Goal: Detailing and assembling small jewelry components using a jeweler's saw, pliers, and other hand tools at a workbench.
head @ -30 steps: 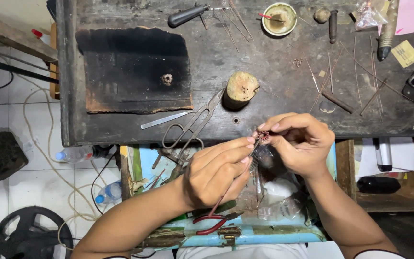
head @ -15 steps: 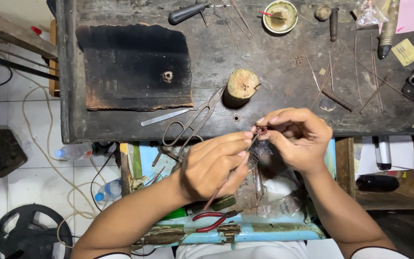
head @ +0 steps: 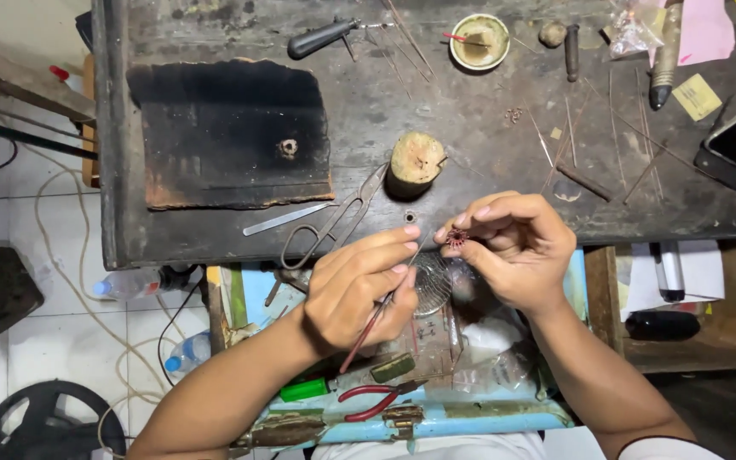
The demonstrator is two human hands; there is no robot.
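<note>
At the front edge of the dark workbench (head: 487, 162), as the head camera shows it, your two hands meet just above the open drawer (head: 436, 417).

Right hand (head: 517, 251): the thumb and forefinger are pressed together on a small reddish spiked ornament (head: 456, 238). The piece sits at the fingertips, outside the palm, and faces your left hand. The other fingers curl loosely behind it.

Left hand (head: 359, 290): the fingers are closed around a thin red-handled tool (head: 376, 319), gripped like a pen. Its shaft runs up from the palm toward the ornament. The tip lies just beside the piece; whether it touches cannot be told. The fingertips of both hands are near each other but apart.

Nearby items:
- A small wire-mesh strainer (head: 433, 285) lies directly under the ornament, in the drawer.
- Red-handled pliers (head: 376, 400) lie at the drawer front.
- Metal scissors (head: 334, 223) rest on the bench edge, left of your hands.
- A short wooden stump (head: 416, 159) stands upright just behind the hands.
- A charred board (head: 227, 132) lies on the left part of the bench.
- A small round dish (head: 480, 41) stands at the far edge.
</note>
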